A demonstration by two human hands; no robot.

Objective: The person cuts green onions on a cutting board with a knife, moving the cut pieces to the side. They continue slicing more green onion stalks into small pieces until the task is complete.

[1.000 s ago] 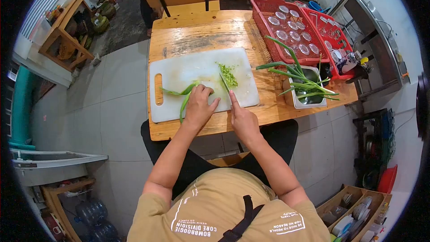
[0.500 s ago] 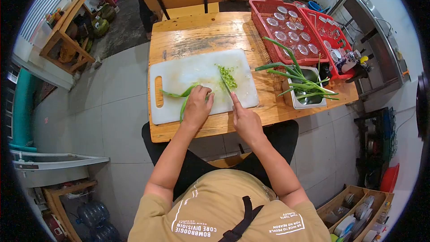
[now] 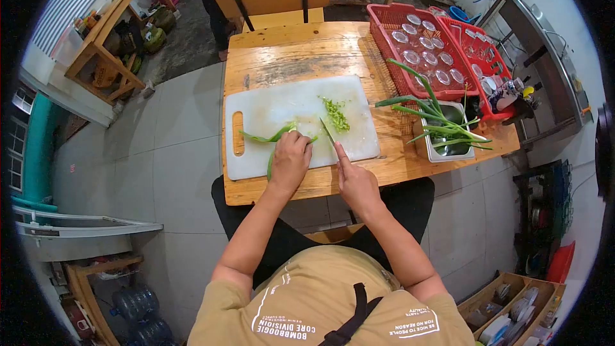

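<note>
Pinning scallion stalks (image 3: 258,137) under curled left hand (image 3: 291,160), right hand (image 3: 357,184) clenched around knife (image 3: 328,133) over cutting board (image 3: 282,106)

The person wears a tan short-sleeved T-shirt (image 3: 301,282), which fills the lower middle of the frame. White lettering (image 3: 285,327) is printed across its chest in two small blocks and appears upside down from this view. A black strap (image 3: 349,320) runs down the middle of the chest. Dark trousers (image 3: 413,195) cover the legs at the centre. The sleeves end above the elbows, and the forearms, left hand (image 3: 289,159) and right hand (image 3: 357,184) are bare.
</note>
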